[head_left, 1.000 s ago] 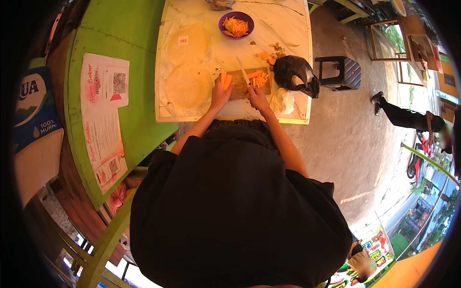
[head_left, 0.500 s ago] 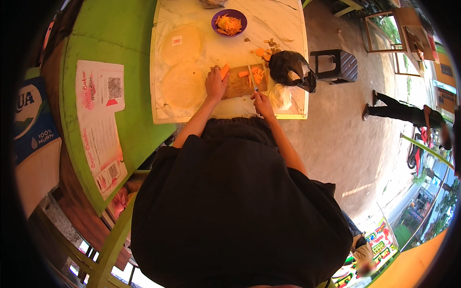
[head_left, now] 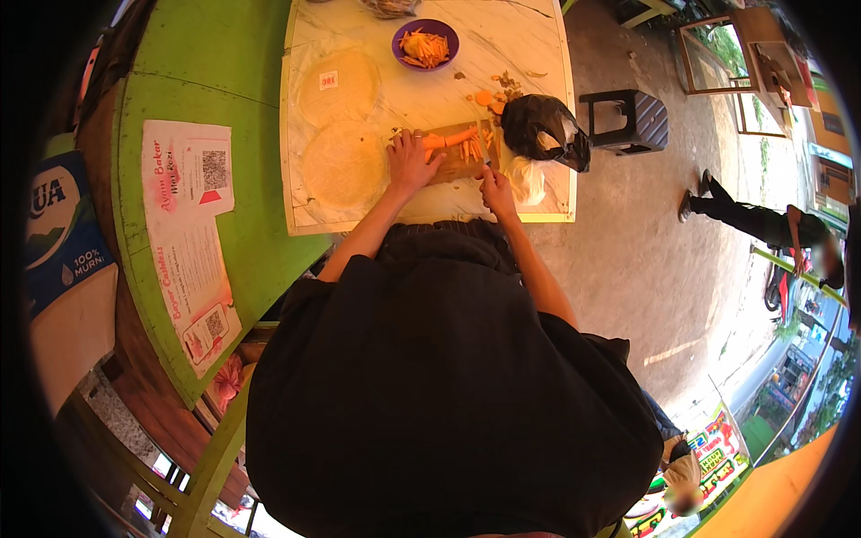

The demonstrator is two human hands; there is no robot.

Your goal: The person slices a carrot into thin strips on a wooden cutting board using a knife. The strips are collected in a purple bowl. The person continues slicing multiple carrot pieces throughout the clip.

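Marble-patterned table (head_left: 511, 45), right up against your front, and your right hand (head_left: 495, 188) was closed on the knife (head_left: 487, 164) near its close edge, the blade pointing away across the board (head_left: 448, 173). Your left fingers and thumb gripped the left end of the carrot (head_left: 457, 137), which lay crosswise on that board; holding that end, I'd judge, steadied it and kept your fingertips clear of the steel. Cut sticks (head_left: 470, 152) lay at the board's right, on the knife's side. Pale rounds (head_left: 345, 161) sat left of your left hand, a black bag (head_left: 543, 130) to the right, probably leaving the middle for cutting. Beyond, the purple bowl (head_left: 395, 45) held orange shreds, likely set there to stay out of your elbows' way. Farther off, a dark stool (head_left: 646, 124), then someone standing (head_left: 762, 215).
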